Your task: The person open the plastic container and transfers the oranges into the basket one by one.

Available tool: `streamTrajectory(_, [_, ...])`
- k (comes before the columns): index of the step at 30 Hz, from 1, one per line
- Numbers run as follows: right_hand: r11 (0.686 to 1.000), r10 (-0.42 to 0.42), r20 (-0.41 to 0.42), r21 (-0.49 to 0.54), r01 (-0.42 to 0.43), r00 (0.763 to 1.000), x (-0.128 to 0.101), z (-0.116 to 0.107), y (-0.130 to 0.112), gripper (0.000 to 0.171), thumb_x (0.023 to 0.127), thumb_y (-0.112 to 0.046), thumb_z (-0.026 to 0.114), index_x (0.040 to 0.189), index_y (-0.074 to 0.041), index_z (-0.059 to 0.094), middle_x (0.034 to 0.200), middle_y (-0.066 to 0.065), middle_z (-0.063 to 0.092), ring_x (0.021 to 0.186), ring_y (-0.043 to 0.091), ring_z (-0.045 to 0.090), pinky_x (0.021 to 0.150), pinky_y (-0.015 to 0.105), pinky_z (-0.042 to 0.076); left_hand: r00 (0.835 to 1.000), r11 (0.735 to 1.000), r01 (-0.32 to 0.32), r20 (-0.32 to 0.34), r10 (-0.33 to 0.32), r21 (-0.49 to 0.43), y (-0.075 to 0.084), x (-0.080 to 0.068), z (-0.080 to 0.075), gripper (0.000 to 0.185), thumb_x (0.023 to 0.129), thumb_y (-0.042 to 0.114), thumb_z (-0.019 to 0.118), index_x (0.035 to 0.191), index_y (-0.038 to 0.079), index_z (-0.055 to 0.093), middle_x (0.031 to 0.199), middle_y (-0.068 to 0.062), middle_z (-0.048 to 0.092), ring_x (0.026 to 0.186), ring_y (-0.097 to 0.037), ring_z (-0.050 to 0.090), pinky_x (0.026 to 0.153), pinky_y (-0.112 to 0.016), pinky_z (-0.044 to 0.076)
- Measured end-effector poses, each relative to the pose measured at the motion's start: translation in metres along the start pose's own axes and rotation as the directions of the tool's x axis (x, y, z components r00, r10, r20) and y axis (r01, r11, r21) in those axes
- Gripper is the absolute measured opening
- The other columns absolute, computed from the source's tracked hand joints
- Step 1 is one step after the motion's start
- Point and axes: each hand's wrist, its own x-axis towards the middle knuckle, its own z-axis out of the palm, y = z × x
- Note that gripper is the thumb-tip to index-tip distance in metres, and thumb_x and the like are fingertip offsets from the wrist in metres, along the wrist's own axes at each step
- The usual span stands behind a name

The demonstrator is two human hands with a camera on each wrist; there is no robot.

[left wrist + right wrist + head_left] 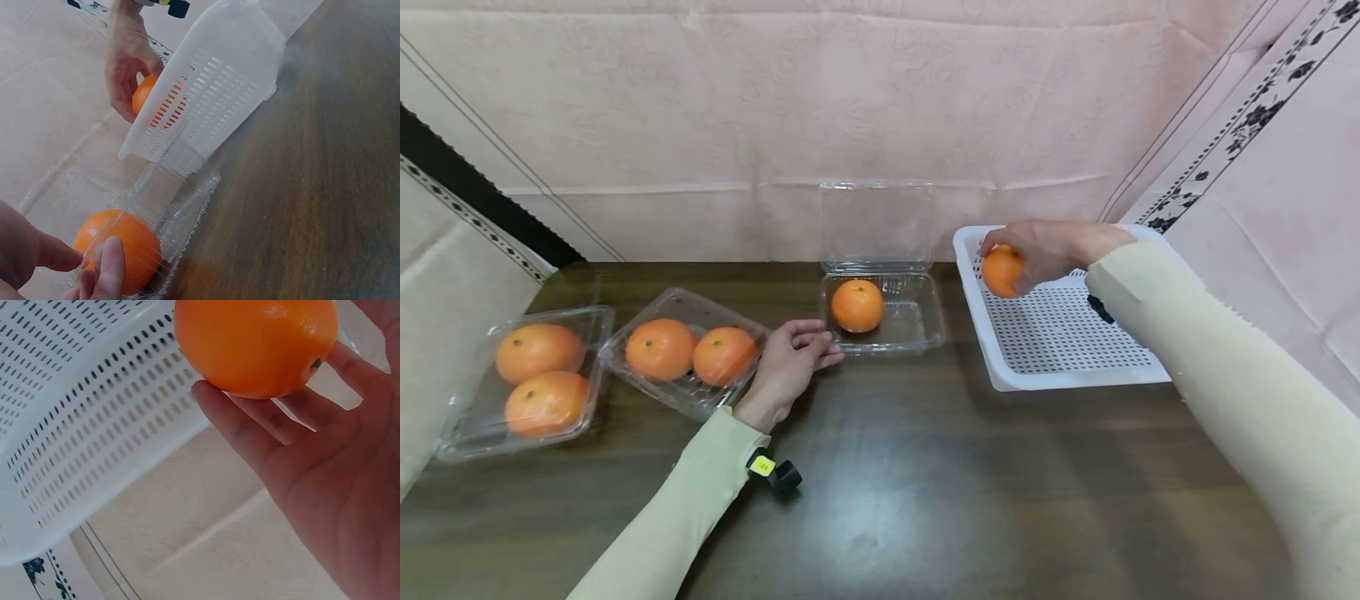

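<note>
Two hands busy: my right hand (1045, 250) cups a smooth orange (1002, 271) over the perforated white basket (1060, 367). My left hand (786, 367), fingers loosely curled, touches the clear plastic clamshell (917, 321).

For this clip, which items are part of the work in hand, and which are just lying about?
In hand:
- orange held by the right hand
- white basket beneath it
- open clear box holding one orange, left hand touching its edge

Lying about:
- two closed clear boxes, two oranges each
- pink cloth backdrop
</note>
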Motion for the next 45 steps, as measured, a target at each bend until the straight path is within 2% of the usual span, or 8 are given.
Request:
streamTrajectory(9, [0.998, 0.035, -0.010, 0.048, -0.035, 0.999, 0.009, 0.014, 0.013, 0.068, 0.082, -0.008, 0.083, 0.142, -0.013, 0.053, 0.135, 0.017, 0.056, 0.119, 0.037, 0.049, 0.102, 0.054, 0.049, 1.000, 1.000, 0.002, -0.003, -0.002, 0.000, 0.000, 0.000, 0.001, 0.040, 0.105, 0.005, 0.053, 0.143, -0.005, 0.044, 0.120, -0.022, 0.059, 0.091, -0.015, 0.071, 0.095, -0.035, 0.063])
streamTrajectory(17, [0.995, 0.049, -0.017, 0.090, -0.048, 0.999, 0.013, 0.024, 0.018, 0.069, 0.082, -0.009, 0.084, 0.142, -0.017, 0.052, 0.136, 0.015, 0.054, 0.120, 0.038, 0.047, 0.106, 0.056, 0.048, 1.000, 1.000, 0.003, 0.004, -0.003, 0.014, 0.002, -0.001, 0.000, 0.040, 0.106, 0.006, 0.053, 0.143, -0.004, 0.044, 0.120, -0.021, 0.059, 0.091, -0.014, 0.071, 0.100, -0.040, 0.060])
streamTrajectory(21, [0.996, 0.044, -0.016, 0.084, -0.042, 0.999, 0.017, 0.030, 0.019, 0.068, 0.082, -0.009, 0.084, 0.141, -0.018, 0.053, 0.134, 0.014, 0.055, 0.119, 0.037, 0.048, 0.106, 0.055, 0.048, 1.000, 1.000, 0.005, 0.008, -0.005, 0.015, 0.002, -0.001, 0.000, 0.040, 0.106, 0.006, 0.052, 0.143, -0.004, 0.044, 0.124, -0.024, 0.058, 0.091, -0.014, 0.071, 0.100, -0.040, 0.060])
streamTrajectory(30, [0.998, 0.027, -0.001, 0.065, -0.027, 1.000, 0.025, 0.040, 0.025, 0.060, 0.082, -0.009, 0.083, 0.135, -0.016, 0.057, 0.128, 0.014, 0.057, 0.115, 0.035, 0.050, 0.097, 0.050, 0.049, 1.000, 1.000, 0.005, 0.007, -0.005, 0.008, 0.000, 0.000, 0.001, 0.039, 0.106, 0.005, 0.053, 0.143, -0.004, 0.044, 0.122, -0.023, 0.059, 0.090, -0.013, 0.071, 0.099, -0.040, 0.060])
streamTrajectory(37, [0.997, 0.036, -0.011, 0.064, -0.036, 0.999, 0.029, 0.046, 0.030, 0.064, 0.081, -0.006, 0.082, 0.139, -0.013, 0.055, 0.130, 0.016, 0.056, 0.115, 0.035, 0.050, 0.099, 0.050, 0.050, 1.000, 1.000, 0.010, 0.005, -0.010, 0.007, 0.000, 0.001, 0.001, 0.039, 0.106, 0.006, 0.053, 0.143, -0.003, 0.045, 0.122, -0.023, 0.059, 0.091, -0.014, 0.071, 0.099, -0.039, 0.061])
streamTrajectory(45, [0.997, 0.062, -0.015, 0.056, -0.061, 0.998, 0.032, 0.048, 0.031, 0.065, 0.082, -0.008, 0.081, 0.141, -0.016, 0.054, 0.133, 0.020, 0.048, 0.115, 0.038, 0.049, 0.100, 0.052, 0.050, 1.000, 1.000, 0.018, -0.003, -0.018, 0.015, 0.000, 0.001, -0.001, 0.038, 0.106, 0.006, 0.053, 0.142, -0.003, 0.045, 0.122, -0.023, 0.059, 0.091, -0.013, 0.071, 0.099, -0.039, 0.061])
